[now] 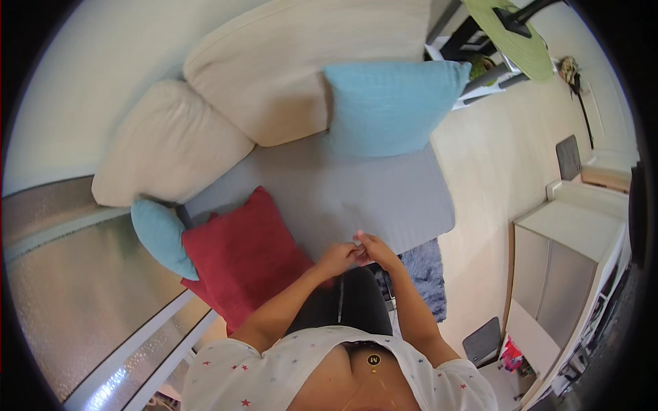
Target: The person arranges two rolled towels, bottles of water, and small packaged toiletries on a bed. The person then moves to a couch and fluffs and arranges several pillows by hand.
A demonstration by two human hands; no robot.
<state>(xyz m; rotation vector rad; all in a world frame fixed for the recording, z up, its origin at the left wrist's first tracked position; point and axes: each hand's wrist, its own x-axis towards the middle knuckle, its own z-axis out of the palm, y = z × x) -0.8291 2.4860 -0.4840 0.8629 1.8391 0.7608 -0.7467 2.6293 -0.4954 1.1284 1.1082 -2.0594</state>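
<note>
My left hand (338, 259) and my right hand (379, 251) meet in front of my waist, over the near edge of a sofa seat in a grey cover (370, 195). Their fingers touch or overlap, so whether anything small lies between them is hidden. A red cushion (241, 251) rests on the seat's left end, close to my left forearm. Behind it a small light-blue cushion (160, 236) leans at the sofa's side. Toward the far right of the seat, a larger light-blue cushion (396, 108) is propped against the beige back cushion (293, 67).
Another beige back cushion (169, 138) fills the corner. A frosted glass panel (77, 287) stands at left. On the floor at right lies a grey shaggy rug (426, 277). Farther right is a white cabinet (570, 221); a green round top (514, 41) bears a black stand.
</note>
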